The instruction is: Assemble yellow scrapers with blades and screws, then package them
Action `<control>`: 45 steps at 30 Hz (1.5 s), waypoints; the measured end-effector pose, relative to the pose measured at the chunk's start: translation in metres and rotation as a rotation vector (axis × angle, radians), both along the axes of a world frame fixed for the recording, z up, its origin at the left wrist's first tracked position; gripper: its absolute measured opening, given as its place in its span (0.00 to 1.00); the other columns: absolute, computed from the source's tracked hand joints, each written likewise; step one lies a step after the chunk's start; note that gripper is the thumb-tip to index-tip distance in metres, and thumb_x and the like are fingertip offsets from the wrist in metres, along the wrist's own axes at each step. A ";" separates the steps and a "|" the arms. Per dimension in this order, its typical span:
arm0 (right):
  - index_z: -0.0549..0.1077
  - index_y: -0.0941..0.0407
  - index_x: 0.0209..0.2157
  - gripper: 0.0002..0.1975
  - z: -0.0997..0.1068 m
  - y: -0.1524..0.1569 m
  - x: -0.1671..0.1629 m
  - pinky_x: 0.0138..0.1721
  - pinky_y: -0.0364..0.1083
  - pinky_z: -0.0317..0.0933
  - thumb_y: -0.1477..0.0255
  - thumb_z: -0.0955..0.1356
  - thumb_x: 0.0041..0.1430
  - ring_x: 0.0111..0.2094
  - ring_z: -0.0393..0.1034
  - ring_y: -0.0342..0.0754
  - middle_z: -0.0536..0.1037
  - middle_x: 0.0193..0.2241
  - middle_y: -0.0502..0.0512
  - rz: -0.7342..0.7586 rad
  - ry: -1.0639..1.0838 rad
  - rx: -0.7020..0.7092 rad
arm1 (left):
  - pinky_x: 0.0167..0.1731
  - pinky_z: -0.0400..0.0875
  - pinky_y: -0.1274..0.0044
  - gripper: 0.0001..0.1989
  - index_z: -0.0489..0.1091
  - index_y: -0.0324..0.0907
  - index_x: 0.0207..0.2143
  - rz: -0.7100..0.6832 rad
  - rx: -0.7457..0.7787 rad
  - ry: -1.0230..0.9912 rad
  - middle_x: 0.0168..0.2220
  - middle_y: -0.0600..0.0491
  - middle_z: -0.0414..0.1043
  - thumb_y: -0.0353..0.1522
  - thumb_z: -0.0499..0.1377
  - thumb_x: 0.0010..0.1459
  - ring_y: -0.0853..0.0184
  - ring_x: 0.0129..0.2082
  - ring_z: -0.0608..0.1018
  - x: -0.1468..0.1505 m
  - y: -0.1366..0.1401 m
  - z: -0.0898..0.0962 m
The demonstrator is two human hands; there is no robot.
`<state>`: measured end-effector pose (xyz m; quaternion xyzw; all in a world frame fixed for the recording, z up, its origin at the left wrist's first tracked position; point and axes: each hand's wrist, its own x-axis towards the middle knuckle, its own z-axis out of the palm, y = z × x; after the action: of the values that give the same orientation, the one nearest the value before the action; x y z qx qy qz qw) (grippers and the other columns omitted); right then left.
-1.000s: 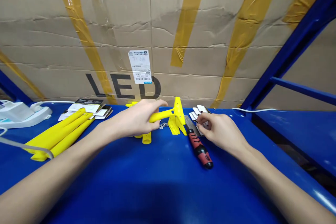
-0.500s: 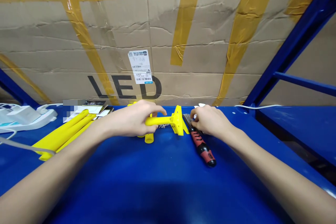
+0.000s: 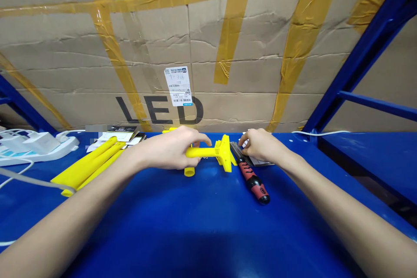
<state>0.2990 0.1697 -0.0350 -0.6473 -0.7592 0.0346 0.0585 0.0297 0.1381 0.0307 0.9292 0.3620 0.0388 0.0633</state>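
My left hand [image 3: 176, 148] is closed round the handle of a yellow scraper [image 3: 223, 153], its wide head pointing right. The index finger reaches out above the handle. Another yellow piece with a hollow tube end [image 3: 189, 171] lies under this hand, partly hidden. My right hand [image 3: 262, 145] has its thumb and fingertips pinched together beside a tool with a red and black handle [image 3: 254, 184], whose dark grey upper part reaches up to the fingers. Under that palm lies a white and dark flat packet [image 3: 260, 163], mostly covered. What the pinch holds is hidden.
Yellow tube-like pieces [image 3: 89, 167] lie at the left beside printed cards [image 3: 133, 135]. A white power strip [image 3: 42, 150] with cables is at the far left. A taped cardboard box [image 3: 228, 104] stands behind the blue shelf [image 3: 202, 221]; a blue post [image 3: 352, 69] rises at right.
The view has shifted slightly, so most things appear a little further right. My right hand sits slightly off the red-handled tool, showing more of the packet. My left hand keeps its hold on the scraper.
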 end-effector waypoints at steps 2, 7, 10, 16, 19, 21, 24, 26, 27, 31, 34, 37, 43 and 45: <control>0.83 0.55 0.42 0.18 0.000 0.000 -0.001 0.37 0.46 0.67 0.76 0.71 0.48 0.40 0.78 0.54 0.83 0.38 0.61 -0.010 0.001 0.003 | 0.40 0.69 0.72 0.25 0.73 0.44 0.54 -0.005 0.000 0.002 0.45 0.50 0.78 0.31 0.59 0.53 0.60 0.41 0.77 0.000 0.000 0.000; 0.84 0.54 0.35 0.13 0.007 0.005 -0.005 0.30 0.46 0.64 0.74 0.73 0.44 0.34 0.77 0.54 0.82 0.33 0.59 -0.012 -0.002 -0.035 | 0.40 0.69 0.72 0.25 0.73 0.45 0.55 0.002 -0.015 0.017 0.46 0.49 0.77 0.31 0.60 0.52 0.60 0.42 0.78 0.000 -0.002 0.002; 0.83 0.55 0.29 0.09 0.011 0.007 -0.009 0.28 0.46 0.63 0.77 0.72 0.43 0.30 0.77 0.53 0.81 0.29 0.58 -0.013 -0.002 -0.064 | 0.40 0.69 0.72 0.26 0.73 0.46 0.55 0.015 -0.033 0.029 0.45 0.50 0.77 0.31 0.60 0.52 0.60 0.41 0.77 0.000 -0.003 0.004; 0.84 0.56 0.34 0.13 0.012 0.003 -0.013 0.28 0.45 0.64 0.79 0.71 0.44 0.32 0.78 0.54 0.82 0.31 0.61 -0.062 0.000 -0.063 | 0.40 0.69 0.73 0.25 0.73 0.47 0.54 0.008 -0.046 0.022 0.45 0.50 0.77 0.30 0.59 0.51 0.60 0.43 0.77 0.001 -0.003 0.002; 0.84 0.55 0.32 0.12 0.010 0.003 -0.012 0.29 0.44 0.65 0.79 0.72 0.43 0.33 0.78 0.53 0.82 0.31 0.59 -0.062 0.016 -0.060 | 0.40 0.69 0.72 0.25 0.73 0.47 0.54 0.014 -0.053 0.056 0.44 0.50 0.77 0.31 0.59 0.52 0.59 0.42 0.77 0.003 -0.002 -0.001; 0.84 0.54 0.33 0.13 0.009 0.004 -0.011 0.30 0.44 0.65 0.78 0.72 0.42 0.34 0.78 0.53 0.82 0.32 0.59 -0.070 0.029 -0.050 | 0.39 0.69 0.72 0.25 0.73 0.47 0.55 0.011 -0.063 0.070 0.43 0.50 0.77 0.31 0.59 0.52 0.60 0.41 0.77 0.004 -0.001 -0.003; 0.84 0.55 0.39 0.18 0.007 0.005 -0.010 0.32 0.46 0.67 0.76 0.73 0.42 0.37 0.78 0.56 0.83 0.37 0.62 -0.103 0.044 -0.025 | 0.41 0.68 0.72 0.24 0.73 0.47 0.54 -0.002 -0.056 0.066 0.45 0.51 0.77 0.30 0.59 0.53 0.60 0.43 0.77 0.005 0.001 -0.005; 0.83 0.56 0.42 0.20 0.004 0.004 -0.011 0.33 0.48 0.67 0.75 0.72 0.43 0.39 0.78 0.58 0.82 0.39 0.64 -0.130 0.056 -0.007 | 0.42 0.68 0.72 0.24 0.73 0.47 0.54 -0.005 -0.053 0.060 0.46 0.52 0.77 0.30 0.59 0.53 0.60 0.43 0.77 0.005 0.002 -0.006; 0.83 0.56 0.42 0.21 0.003 0.003 -0.011 0.34 0.48 0.67 0.75 0.72 0.42 0.40 0.78 0.59 0.82 0.39 0.65 -0.143 0.063 -0.001 | 0.42 0.68 0.72 0.24 0.73 0.48 0.54 -0.004 -0.053 0.058 0.46 0.52 0.77 0.30 0.59 0.53 0.60 0.43 0.77 0.005 0.002 -0.006; 0.82 0.58 0.42 0.21 0.005 0.002 -0.011 0.32 0.47 0.67 0.76 0.73 0.41 0.37 0.78 0.57 0.82 0.36 0.64 -0.168 0.118 0.015 | 0.42 0.69 0.71 0.24 0.73 0.46 0.54 -0.003 -0.052 0.048 0.46 0.51 0.78 0.30 0.59 0.53 0.59 0.43 0.77 0.005 0.002 -0.007; 0.82 0.57 0.37 0.15 0.015 0.001 -0.009 0.30 0.45 0.65 0.76 0.73 0.43 0.32 0.76 0.52 0.81 0.30 0.58 -0.162 0.182 0.028 | 0.43 0.69 0.70 0.24 0.73 0.45 0.54 -0.003 -0.051 0.038 0.47 0.50 0.78 0.29 0.60 0.53 0.59 0.44 0.77 0.005 0.002 -0.005; 0.80 0.55 0.27 0.04 0.030 -0.003 -0.007 0.25 0.43 0.60 0.71 0.71 0.47 0.25 0.70 0.45 0.77 0.22 0.52 -0.149 0.322 0.031 | 0.44 0.69 0.72 0.22 0.74 0.45 0.54 -0.009 -0.056 0.034 0.47 0.51 0.78 0.30 0.60 0.55 0.60 0.45 0.77 0.005 0.002 -0.004; 0.67 0.56 0.20 0.09 0.033 -0.026 0.000 0.18 0.40 0.46 0.71 0.68 0.50 0.17 0.54 0.38 0.71 0.18 0.49 -0.032 0.991 -0.125 | 0.45 0.69 0.73 0.17 0.73 0.44 0.54 -0.045 -0.023 -0.169 0.46 0.51 0.77 0.37 0.60 0.63 0.62 0.45 0.77 0.001 -0.004 -0.027; 0.63 0.56 0.21 0.11 0.024 -0.036 0.003 0.18 0.40 0.46 0.72 0.69 0.51 0.17 0.54 0.36 0.75 0.22 0.51 0.001 1.161 -0.169 | 0.47 0.69 0.72 0.18 0.71 0.43 0.56 -0.073 0.068 -0.225 0.47 0.48 0.75 0.38 0.57 0.67 0.62 0.46 0.77 -0.003 -0.008 -0.043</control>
<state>0.3018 0.1340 -0.0112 -0.5245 -0.5979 0.4439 0.4128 0.0264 0.1304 -0.0120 0.9331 0.3170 0.1529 0.0735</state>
